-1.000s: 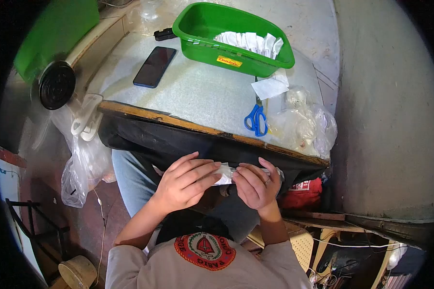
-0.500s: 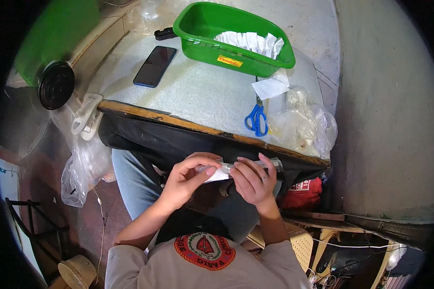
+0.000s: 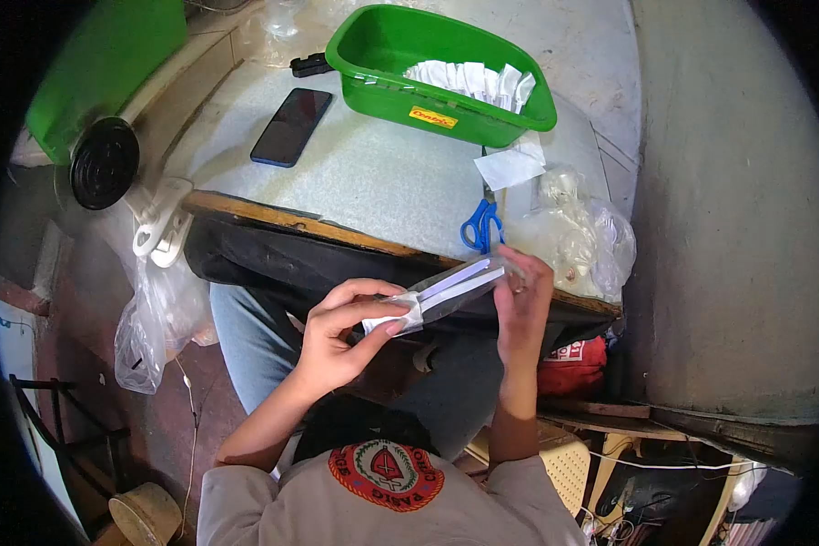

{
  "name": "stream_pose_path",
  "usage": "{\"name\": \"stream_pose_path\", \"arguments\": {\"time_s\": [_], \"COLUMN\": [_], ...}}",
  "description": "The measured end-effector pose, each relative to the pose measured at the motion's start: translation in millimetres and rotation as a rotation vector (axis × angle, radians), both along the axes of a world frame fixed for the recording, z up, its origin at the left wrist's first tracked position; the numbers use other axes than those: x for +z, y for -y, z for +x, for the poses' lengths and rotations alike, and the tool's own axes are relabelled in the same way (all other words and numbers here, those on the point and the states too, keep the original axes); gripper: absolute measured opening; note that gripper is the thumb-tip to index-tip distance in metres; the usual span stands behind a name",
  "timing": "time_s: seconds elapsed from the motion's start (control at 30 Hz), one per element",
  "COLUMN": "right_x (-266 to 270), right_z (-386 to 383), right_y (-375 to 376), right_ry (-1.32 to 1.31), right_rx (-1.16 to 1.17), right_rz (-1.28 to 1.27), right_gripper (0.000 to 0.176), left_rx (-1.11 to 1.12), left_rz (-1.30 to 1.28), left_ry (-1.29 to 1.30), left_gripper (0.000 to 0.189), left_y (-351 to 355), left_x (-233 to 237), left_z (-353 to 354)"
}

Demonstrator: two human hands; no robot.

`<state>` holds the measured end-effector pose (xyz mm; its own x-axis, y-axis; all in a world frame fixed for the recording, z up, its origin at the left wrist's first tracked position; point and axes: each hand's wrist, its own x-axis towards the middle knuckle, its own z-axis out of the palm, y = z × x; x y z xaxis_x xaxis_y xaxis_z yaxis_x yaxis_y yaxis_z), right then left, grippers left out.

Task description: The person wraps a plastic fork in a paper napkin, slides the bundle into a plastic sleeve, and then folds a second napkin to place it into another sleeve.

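Observation:
My left hand (image 3: 346, 332) is closed round the white paper-covered end of a clear plastic packet (image 3: 455, 289), above my lap. Two thin white strips show through the plastic, slanting up to the right. At the packet's far end is my right hand (image 3: 524, 305), its fingers bent around the clear plastic edge and slightly blurred. Just beyond that hand, blue-handled scissors (image 3: 482, 226) lie on the table with their blades partly hidden under white paper (image 3: 511, 166).
A green basin (image 3: 409, 105) on the table holds several white-wrapped packets (image 3: 473, 80). Left of it lies a phone (image 3: 291, 127), near a black object (image 3: 312, 65). Crumpled clear plastic bags (image 3: 578, 237) sit at the table's right edge. A white clip-like object (image 3: 162, 223) is at the left corner.
My right hand has moved right and up from the packet's middle to its far end. The packet now tilts upward, and the white strips inside have come into view. My left hand keeps its hold.

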<state>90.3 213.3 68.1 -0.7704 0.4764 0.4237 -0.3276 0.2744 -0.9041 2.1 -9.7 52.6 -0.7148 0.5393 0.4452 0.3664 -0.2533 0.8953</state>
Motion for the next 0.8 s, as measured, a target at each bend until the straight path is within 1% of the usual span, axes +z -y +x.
{"name": "stream_pose_path", "arguments": {"time_s": [0.03,0.1,0.17,0.23,0.27,0.3,0.37,0.4,0.43,0.5,0.53,0.6,0.63,0.7,0.73,0.8], "right_x": [2,7,0,0,3,9,25,20,21,25,25,22,22,20,15,11], "right_z": [-3,-11,-25,-37,-43,-47,-58,-72,-86,-112,-124,-147,-155,-164,-167,-172], "right_y": [-1,-2,-5,-9,-12,-15,-20,-28,-31,-37,-42,-54,-59,-73,-82,-95], "right_ry": [0.0,0.165,0.136,0.149,0.078,0.069,0.097,0.04,0.037,0.125,0.118,0.118,0.113,0.109,0.102,0.102], "right_rx": [0.0,0.191,0.178,-0.069,-0.178,-0.183,-0.081,-0.073,-0.076,-0.131,-0.134,-0.19,-0.195,-0.328,-0.335,-0.464], "right_rz": [0.001,-0.237,-0.198,0.189,0.342,0.348,0.196,0.14,0.142,-0.001,0.002,-0.099,-0.099,-0.171,-0.171,-0.353], "right_gripper": [0.05,0.048,0.046,0.044,0.034,0.034,0.023,0.016,0.016,0.016,0.016,0.016,0.016,0.019,0.019,0.024], "left_rx": [0.0,0.011,0.055,0.102,0.125,0.145,0.156,0.146,0.133,0.125,0.123,0.136,0.13,0.147,0.148,0.141], "left_rz": [0.001,-0.016,-0.037,-0.054,-0.05,-0.046,-0.042,-0.024,-0.006,-0.004,-0.018,-0.015,-0.013,-0.025,-0.026,-0.016], "left_ry": [0.0,-0.012,-0.05,-0.094,-0.054,-0.011,-0.024,0.037,0.1,0.1,0.097,0.126,0.121,0.139,0.13,0.136], "left_gripper": [0.021,0.022,0.022,0.021,0.022,0.022,0.023,0.022,0.022,0.021,0.021,0.023,0.023,0.023,0.023,0.022], "left_y": [-1,-5,-7,-9,-9,-9,-8,-8,-7,-5,-3,0,2,8,10,11], "left_x": [0,-1,-8,-17,-22,-26,-29,-33,-36,-40,-42,-44,-45,-44,-47,-51], "left_z": [-1,-4,-11,-22,-27,-31,-36,-37,-38,-38,-38,-37,-36,-37,-38,-39]}}
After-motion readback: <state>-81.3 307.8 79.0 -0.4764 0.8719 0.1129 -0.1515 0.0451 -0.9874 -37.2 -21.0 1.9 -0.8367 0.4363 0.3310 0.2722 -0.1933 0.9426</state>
